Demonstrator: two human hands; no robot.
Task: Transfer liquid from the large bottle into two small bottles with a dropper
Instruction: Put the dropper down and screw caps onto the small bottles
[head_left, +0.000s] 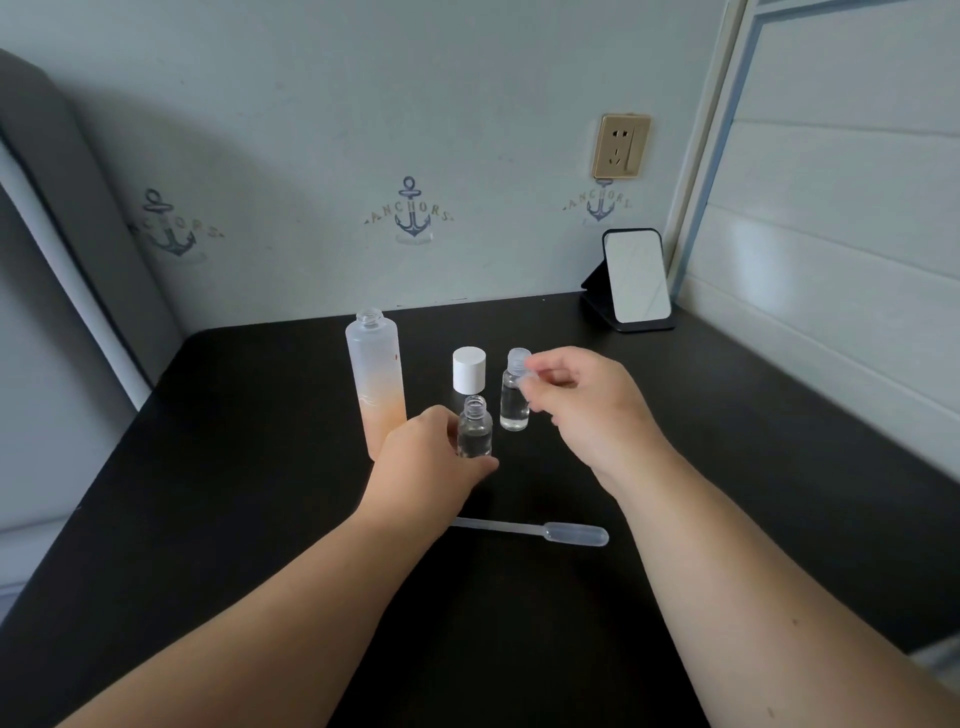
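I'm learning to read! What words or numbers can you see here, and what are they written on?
"ANCHORS": middle anchor picture on the wall, clear.
"ANCHORS": right anchor picture under the wall socket, clear enough.
"ANCHORS": left anchor picture, blurry, partly readable.
Large bottle: one tiny red mark, too small to read.
The small bottles, white cap and dropper show no words.

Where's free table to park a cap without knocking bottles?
Bare table runs right of the right hand, up to the mirror. Also free: left of the large bottle, and the near strip below the dropper. Crowded: white cap, the two small bottles and the left hand.
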